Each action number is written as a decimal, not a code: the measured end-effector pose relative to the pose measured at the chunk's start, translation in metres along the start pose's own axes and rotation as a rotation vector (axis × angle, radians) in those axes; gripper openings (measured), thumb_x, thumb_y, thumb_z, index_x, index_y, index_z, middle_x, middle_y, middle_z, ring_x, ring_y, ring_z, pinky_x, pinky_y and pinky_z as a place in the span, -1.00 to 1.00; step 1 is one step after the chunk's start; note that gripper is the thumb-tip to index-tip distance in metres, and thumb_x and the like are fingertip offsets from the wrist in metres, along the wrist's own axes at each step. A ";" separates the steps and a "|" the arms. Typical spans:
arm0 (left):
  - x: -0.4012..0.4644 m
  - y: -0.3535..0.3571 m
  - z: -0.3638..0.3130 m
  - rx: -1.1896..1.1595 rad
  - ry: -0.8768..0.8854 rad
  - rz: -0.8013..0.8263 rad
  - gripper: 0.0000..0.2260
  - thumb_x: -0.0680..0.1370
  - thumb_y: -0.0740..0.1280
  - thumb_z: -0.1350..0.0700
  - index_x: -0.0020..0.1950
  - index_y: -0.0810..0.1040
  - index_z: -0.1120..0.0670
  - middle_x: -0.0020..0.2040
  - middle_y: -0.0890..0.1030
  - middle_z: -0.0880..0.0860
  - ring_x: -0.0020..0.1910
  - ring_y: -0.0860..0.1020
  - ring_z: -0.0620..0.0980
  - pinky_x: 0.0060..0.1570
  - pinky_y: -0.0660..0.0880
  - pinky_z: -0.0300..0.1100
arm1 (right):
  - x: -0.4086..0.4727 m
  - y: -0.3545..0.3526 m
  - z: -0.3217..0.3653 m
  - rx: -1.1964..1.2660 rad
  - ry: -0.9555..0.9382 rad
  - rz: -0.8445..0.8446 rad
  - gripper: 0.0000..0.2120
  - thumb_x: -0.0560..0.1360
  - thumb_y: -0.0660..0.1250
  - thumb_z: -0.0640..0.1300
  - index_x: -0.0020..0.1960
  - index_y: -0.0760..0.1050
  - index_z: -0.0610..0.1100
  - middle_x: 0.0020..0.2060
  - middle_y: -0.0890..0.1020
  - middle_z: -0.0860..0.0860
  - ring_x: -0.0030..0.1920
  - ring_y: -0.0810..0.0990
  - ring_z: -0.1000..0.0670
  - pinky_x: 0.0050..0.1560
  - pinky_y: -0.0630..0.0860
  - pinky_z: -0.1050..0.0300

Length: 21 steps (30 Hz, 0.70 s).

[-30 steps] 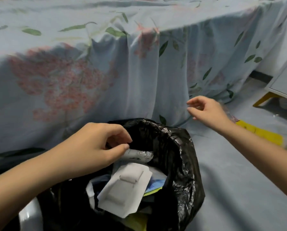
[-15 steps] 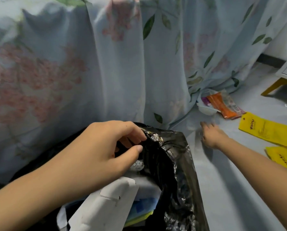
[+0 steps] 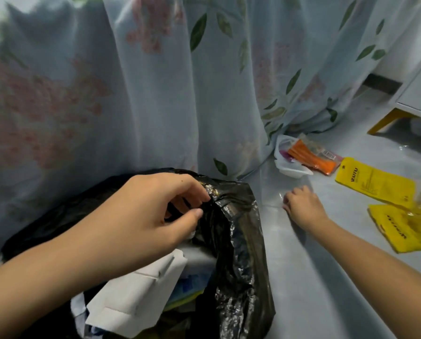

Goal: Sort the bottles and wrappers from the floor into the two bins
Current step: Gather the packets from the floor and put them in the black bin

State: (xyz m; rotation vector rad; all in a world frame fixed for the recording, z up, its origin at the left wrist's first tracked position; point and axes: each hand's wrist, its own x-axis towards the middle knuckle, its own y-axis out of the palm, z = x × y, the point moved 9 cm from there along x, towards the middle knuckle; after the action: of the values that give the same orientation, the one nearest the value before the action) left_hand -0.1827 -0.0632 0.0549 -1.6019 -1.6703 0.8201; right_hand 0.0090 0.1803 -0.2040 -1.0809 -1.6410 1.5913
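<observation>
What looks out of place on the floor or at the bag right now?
Wrappers lie loose on the floor: an orange packet on a white one by the drape, and two yellow packets farther right. The left hand pinches the black bag rim; the right hand rests on a clear film. Nothing looks spilled or broken.
</observation>
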 end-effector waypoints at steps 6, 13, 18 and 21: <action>-0.014 -0.004 -0.011 0.035 0.033 -0.003 -0.87 0.45 0.34 -0.03 -0.03 0.59 -0.15 -0.15 0.62 -0.26 -0.11 0.58 -0.32 -0.15 0.48 -0.41 | -0.043 0.012 0.011 -0.045 -0.049 0.105 -0.72 0.60 0.12 -0.04 0.17 0.49 -0.14 0.13 0.46 -0.11 0.17 0.40 -0.13 0.08 0.39 0.01; -0.033 -0.012 -0.026 0.098 0.070 0.006 -0.83 0.42 0.28 -0.08 -0.03 0.57 -0.17 -0.15 0.61 -0.28 -0.10 0.54 -0.35 -0.13 0.43 -0.45 | -0.107 0.023 0.013 0.140 -0.192 0.115 -0.67 0.55 0.18 0.11 0.23 0.36 -0.04 0.20 0.41 -0.05 0.18 0.40 -0.08 0.17 0.37 0.10; -0.045 -0.019 -0.026 0.105 0.066 -0.009 -0.80 0.42 0.25 -0.14 -0.01 0.56 -0.18 -0.08 0.59 -0.31 -0.06 0.53 -0.34 -0.10 0.46 -0.38 | -0.111 0.018 0.010 0.185 -0.112 0.111 -0.68 0.62 0.06 -0.06 0.36 0.29 -0.04 0.27 0.45 -0.08 0.26 0.41 -0.07 0.18 0.41 0.09; -0.050 -0.018 -0.024 0.088 0.052 -0.004 -0.81 0.42 0.25 -0.14 -0.03 0.56 -0.18 -0.07 0.57 -0.31 -0.09 0.54 -0.32 -0.13 0.50 -0.32 | -0.101 0.014 0.012 0.082 -0.115 0.151 -0.74 0.62 0.03 -0.12 0.26 0.35 -0.10 0.17 0.54 -0.12 0.18 0.49 -0.12 0.11 0.45 0.01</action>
State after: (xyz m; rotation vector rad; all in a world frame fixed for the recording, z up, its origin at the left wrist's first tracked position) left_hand -0.1727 -0.1142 0.0815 -1.5464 -1.5794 0.8315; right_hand 0.0496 0.0860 -0.2068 -1.1111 -1.5834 1.8329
